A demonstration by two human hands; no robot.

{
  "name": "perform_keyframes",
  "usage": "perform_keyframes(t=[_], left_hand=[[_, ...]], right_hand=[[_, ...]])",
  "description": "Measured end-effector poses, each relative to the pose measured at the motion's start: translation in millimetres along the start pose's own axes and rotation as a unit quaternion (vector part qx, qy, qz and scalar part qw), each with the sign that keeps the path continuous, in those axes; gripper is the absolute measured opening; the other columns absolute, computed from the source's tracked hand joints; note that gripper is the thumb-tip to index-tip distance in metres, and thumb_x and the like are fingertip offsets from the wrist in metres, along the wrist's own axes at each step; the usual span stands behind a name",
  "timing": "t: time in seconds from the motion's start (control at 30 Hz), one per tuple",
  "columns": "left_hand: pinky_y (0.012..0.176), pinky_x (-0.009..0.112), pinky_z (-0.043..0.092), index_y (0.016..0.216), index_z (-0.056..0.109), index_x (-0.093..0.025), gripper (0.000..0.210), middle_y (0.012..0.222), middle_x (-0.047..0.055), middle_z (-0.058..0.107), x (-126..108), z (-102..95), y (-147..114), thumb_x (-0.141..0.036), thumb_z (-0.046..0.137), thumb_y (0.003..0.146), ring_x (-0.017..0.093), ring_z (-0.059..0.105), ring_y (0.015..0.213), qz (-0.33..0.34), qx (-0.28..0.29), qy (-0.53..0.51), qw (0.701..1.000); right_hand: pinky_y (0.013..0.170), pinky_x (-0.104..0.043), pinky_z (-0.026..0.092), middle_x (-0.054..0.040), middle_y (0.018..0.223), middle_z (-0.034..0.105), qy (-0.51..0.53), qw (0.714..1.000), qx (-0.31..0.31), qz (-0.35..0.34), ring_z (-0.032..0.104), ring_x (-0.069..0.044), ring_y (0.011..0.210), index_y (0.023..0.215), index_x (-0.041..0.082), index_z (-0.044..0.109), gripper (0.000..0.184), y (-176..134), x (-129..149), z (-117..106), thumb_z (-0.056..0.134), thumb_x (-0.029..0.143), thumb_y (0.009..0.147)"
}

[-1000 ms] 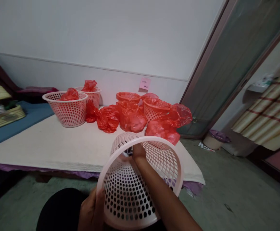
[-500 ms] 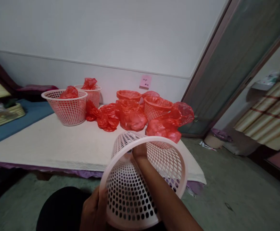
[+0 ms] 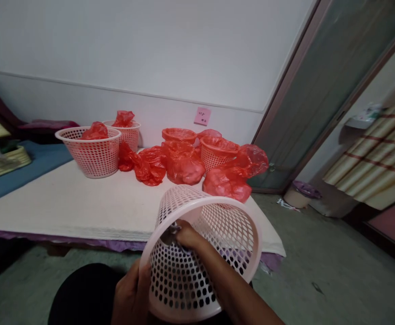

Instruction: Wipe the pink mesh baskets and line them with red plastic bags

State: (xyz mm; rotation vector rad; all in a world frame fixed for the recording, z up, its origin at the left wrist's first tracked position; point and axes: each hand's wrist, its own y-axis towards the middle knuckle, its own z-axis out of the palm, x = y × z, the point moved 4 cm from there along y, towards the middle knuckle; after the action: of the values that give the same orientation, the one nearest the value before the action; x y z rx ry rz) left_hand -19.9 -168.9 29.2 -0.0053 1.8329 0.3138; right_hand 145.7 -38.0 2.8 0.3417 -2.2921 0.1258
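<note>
A white plastic basket (image 3: 179, 295) with a perforated wall lies tipped on its side, its mouth facing me, partly over the near edge of the white-covered table. My left hand (image 3: 133, 293) is closed on its rim at the lower left. My right hand (image 3: 187, 234) reaches through the mouth and is closed on a crumpled greyish cloth (image 3: 170, 232) against the inner left wall. The fingertips are partly hidden by the cloth. Just beyond the basket lies a red plastic bag (image 3: 226, 185) with contents I cannot make out.
Two pale baskets (image 3: 97, 155) with red bags in them stand at the left back. Crumpled red bags (image 3: 150, 167) and two red-lined baskets (image 3: 218, 155) are at the middle and right. A pink note (image 3: 202, 116) is on the wall. A lined bin (image 3: 297, 196) stands on the floor.
My right hand has moved from deep in the basket towards its mouth and left wall, bringing the cloth into sight. My left hand stays on the rim. The view has shifted slightly.
</note>
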Motion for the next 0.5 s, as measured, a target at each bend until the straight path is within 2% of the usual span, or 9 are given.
perform_keyframes(t=[0.1,0.17,0.23,0.3,0.37,0.43,0.5], left_hand=[[0.052,0.022,0.049,0.075,0.068,-0.017,0.049,0.062,0.002,0.067,3,-0.2,1,-0.060,0.048,0.086,0.017,0.060,0.057,-0.025,-0.010,-0.018,0.999],[0.053,0.023,0.049,0.078,0.068,-0.016,0.051,0.063,0.002,0.067,6,-2.2,3,-0.063,0.050,0.084,0.018,0.060,0.059,-0.047,-0.018,-0.030,0.998],[0.053,0.024,0.049,0.075,0.067,-0.016,0.053,0.063,0.002,0.066,8,-6.2,5,-0.066,0.052,0.081,0.018,0.060,0.060,-0.075,-0.039,-0.038,0.996],[0.052,0.024,0.049,0.074,0.065,-0.017,0.053,0.063,0.001,0.066,9,-9.7,6,-0.069,0.054,0.078,0.018,0.059,0.058,-0.108,-0.055,-0.059,0.991],[0.052,0.025,0.049,0.079,0.065,-0.017,0.052,0.064,0.000,0.065,9,-11.2,8,-0.069,0.056,0.076,0.017,0.058,0.058,-0.130,-0.054,-0.083,0.987],[0.052,0.025,0.048,0.083,0.065,-0.018,0.051,0.064,-0.001,0.064,7,-12.3,12,-0.068,0.056,0.077,0.017,0.057,0.058,-0.126,-0.045,-0.074,0.988],[0.055,0.024,0.047,0.082,0.066,-0.017,0.052,0.065,-0.001,0.062,4,-14.3,18,-0.068,0.053,0.078,0.016,0.055,0.060,-0.102,-0.041,-0.037,0.993]], right_hand=[[0.080,-0.024,0.051,-0.0021,0.098,0.074,0.039,0.996,0.039,-0.066,0.068,-0.017,0.089,0.088,0.019,0.071,0.016,-23,20,-3,0.057,0.016,0.083],[0.090,-0.026,0.048,-0.0019,0.108,0.072,0.058,0.988,0.053,-0.130,0.064,-0.018,0.100,0.086,0.021,0.072,0.014,-47,40,-7,0.060,0.015,0.080],[0.097,-0.029,0.044,-0.0012,0.118,0.068,0.085,0.972,0.071,-0.205,0.060,-0.020,0.110,0.094,0.024,0.072,0.018,-77,60,-10,0.066,0.020,0.077],[0.092,-0.027,0.047,0.0012,0.112,0.070,0.105,0.976,0.091,-0.169,0.063,-0.019,0.105,0.103,0.028,0.069,0.026,-102,68,-9,0.069,0.025,0.077],[0.073,-0.025,0.051,0.0013,0.099,0.072,0.102,0.985,0.087,-0.108,0.067,-0.016,0.088,0.107,0.030,0.067,0.021,-120,66,-4,0.061,0.029,0.087],[0.058,-0.025,0.048,0.0002,0.085,0.071,0.036,0.998,0.030,-0.042,0.066,-0.016,0.073,0.095,0.027,0.068,0.011,-130,54,2,0.060,0.031,0.089],[0.054,-0.026,0.045,-0.0013,0.076,0.067,-0.093,0.993,-0.059,-0.048,0.062,-0.017,0.066,0.079,0.024,0.065,0.009,-134,44,10,0.066,0.029,0.086]])
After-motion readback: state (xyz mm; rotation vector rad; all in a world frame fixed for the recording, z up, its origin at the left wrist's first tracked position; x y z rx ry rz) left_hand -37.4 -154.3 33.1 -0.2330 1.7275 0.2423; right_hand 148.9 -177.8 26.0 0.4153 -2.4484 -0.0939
